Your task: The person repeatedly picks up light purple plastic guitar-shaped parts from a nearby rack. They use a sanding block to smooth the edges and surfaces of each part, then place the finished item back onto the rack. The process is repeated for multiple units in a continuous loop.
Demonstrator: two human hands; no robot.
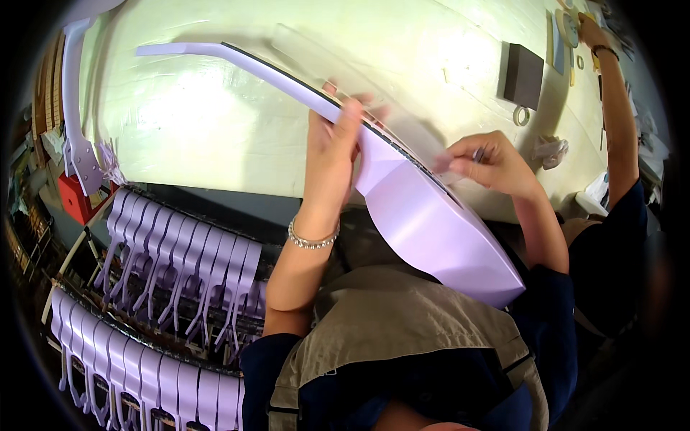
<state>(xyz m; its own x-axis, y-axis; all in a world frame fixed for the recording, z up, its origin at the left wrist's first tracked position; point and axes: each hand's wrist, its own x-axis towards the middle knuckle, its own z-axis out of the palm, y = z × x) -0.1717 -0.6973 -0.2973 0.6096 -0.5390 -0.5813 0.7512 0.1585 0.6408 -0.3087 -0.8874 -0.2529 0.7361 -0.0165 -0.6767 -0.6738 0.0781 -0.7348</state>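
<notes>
A lilac ukulele [445, 223] is tilted on its side in front of me, its neck pointing to the far left and its body resting near my apron. My left hand [334, 140] is closed round the neck close to the body, its thumb on the near side and blurred fingers beyond. By the dark-edged face side, my right hand [489, 165] is pinched closed. A small dark grey thing [479, 154] shows between its fingers, too small to name. Along the face side runs a faint see-through strip [345, 75], blurred. The ukulele's front is mostly hidden.
The table [215, 129] has a pale covering. On it are a dark block [524, 75], a tape roll [521, 116] and a crumpled wad [550, 151]. Racks of lilac ukuleles [187, 244] stand lower left, near a red box [77, 200]. Another person's arm [619, 122] reaches in at right.
</notes>
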